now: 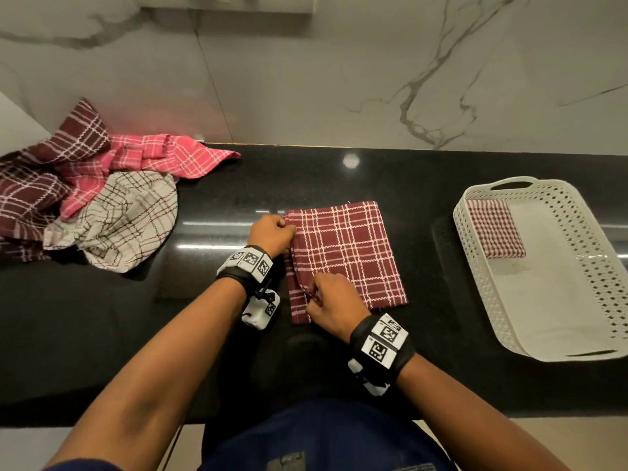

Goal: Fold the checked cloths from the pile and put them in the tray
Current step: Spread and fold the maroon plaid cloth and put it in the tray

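A maroon checked cloth [350, 249] lies folded on the black counter in front of me. My left hand [271, 234] pinches its far left corner. My right hand [334, 305] pinches the near left edge, where a layer is lifted. The pile of checked cloths [85, 198] sits at the left: maroon, pink and white ones, crumpled together. A white perforated tray [557, 212] stands at the right and holds one small folded red-checked cloth [494, 229] in its far left corner.
The black counter [102, 334] runs left to right, with a marble wall [339, 79] behind it. Its front edge is close to my body. Both wrists carry black bands with marker tags.
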A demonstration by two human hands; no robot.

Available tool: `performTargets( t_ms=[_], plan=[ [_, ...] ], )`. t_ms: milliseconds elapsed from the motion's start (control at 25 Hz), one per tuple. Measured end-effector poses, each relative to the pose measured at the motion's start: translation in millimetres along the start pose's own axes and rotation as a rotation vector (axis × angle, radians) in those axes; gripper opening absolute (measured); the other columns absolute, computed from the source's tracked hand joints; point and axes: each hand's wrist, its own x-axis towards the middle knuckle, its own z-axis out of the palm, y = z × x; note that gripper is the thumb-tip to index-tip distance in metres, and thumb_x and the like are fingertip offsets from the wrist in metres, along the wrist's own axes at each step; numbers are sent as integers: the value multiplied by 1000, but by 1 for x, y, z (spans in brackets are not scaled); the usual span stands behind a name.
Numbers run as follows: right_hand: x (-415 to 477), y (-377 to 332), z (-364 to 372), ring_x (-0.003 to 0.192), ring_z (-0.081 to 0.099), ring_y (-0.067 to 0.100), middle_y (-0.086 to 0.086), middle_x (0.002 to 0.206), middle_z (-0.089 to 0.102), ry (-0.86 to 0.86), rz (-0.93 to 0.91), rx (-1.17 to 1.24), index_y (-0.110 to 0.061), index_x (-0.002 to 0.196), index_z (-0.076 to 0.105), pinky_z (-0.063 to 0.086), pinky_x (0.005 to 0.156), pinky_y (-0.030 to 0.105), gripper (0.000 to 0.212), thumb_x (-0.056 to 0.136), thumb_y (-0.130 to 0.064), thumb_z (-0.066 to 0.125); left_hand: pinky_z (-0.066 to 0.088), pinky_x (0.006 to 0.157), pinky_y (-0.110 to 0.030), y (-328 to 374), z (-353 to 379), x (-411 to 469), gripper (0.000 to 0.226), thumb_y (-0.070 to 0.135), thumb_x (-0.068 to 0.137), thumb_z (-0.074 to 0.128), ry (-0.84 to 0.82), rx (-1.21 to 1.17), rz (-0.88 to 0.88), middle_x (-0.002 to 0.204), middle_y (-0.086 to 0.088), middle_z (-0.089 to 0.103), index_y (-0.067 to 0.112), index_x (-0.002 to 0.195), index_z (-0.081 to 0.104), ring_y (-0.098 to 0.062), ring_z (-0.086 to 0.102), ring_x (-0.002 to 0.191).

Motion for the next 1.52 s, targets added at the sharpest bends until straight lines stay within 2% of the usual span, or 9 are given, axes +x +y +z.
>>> performTargets(
  t_ms=[240, 440, 640, 760, 880, 1000, 1240, 1400, 1520],
  plan=[
    [-2, -1, 9, 87, 53, 23, 6, 91, 64, 96, -267, -43, -10, 97, 65, 43, 83, 35, 21, 87, -28, 68, 55, 50, -25, 2, -16, -1, 18, 20, 90, 62, -93, -185, -19, 79, -7, 71, 13, 76, 55, -16, 70, 64],
    [-1, -4, 10, 99, 57, 21, 2, 101, 64, -137, -305, -116, -16, 109, 63, 39, 103, 40, 27, 91, -36, 64, 56, 70, -34, -2, -21, -10, 9, 23, 87, 63, 41, 226, 137, 81, -1, 68, 16, 88, 57, -19, 68, 76],
    [29, 22, -38, 107, 61, 14, 2, 114, 69, 121, -223, 138, -17, 119, 65, 50, 97, 37, 36, 94, -42, 61, 37, 111, -49, -3, 0, -33, 88, 41, 83, 71, 109, 472, 443, 152, -13, 25, 22, 150, 17, -31, 32, 139],
    [70, 59, -64, 149, 24, 24, 12, 162, 27, 43, -33, -102, -11, 155, 27, 23, 122, 46, 78, 95, -53, 54, 2, 120, -50, -8, 25, -49, 102, 76, 83, 44, -165, 738, 568, 163, -10, -14, 26, 155, -8, -30, -11, 150],
    [78, 101, -58, 153, -13, 23, 5, 165, -19, -181, 73, -343, -16, 157, -12, 0, 124, 50, 111, 83, -85, 32, -17, 118, -46, -25, 41, -57, 125, 98, 65, 23, -280, 960, 514, 157, -10, -34, 22, 150, -27, -27, -29, 146],
    [70, 121, -56, 151, -23, 22, 1, 163, -28, -179, 104, -315, -21, 155, -22, -7, 122, 54, 117, 74, -95, 19, -20, 117, -46, -22, 40, -59, 137, 104, 52, 18, -300, 995, 515, 156, -10, -35, 20, 149, -31, -27, -31, 145],
    [-10, 118, -25, 151, -21, 24, 5, 164, -23, -127, -205, -469, -18, 157, -17, -5, 123, 54, 109, 82, -90, 18, -15, 118, -50, -40, 56, -98, 117, 97, 68, 15, -281, 930, 735, 157, -6, -36, 26, 148, -32, -24, -32, 145],
    [-55, 123, -12, 151, -20, 19, 1, 164, -23, -178, -70, -462, -22, 156, -18, -4, 123, 52, 103, 84, -86, 16, -8, 121, -48, -66, 65, -120, 100, 89, 77, 6, -244, 1045, 799, 161, -8, -25, 29, 151, -24, -24, -24, 149],
    [-57, 114, -16, 154, 5, 23, 9, 167, 4, -92, -102, -482, -10, 159, 7, 3, 125, 47, 87, 96, -66, 30, -1, 122, -49, -58, 65, -125, 89, 79, 86, 13, -187, 1014, 767, 165, -7, -10, 29, 156, -7, -25, -8, 152]
  ],
)
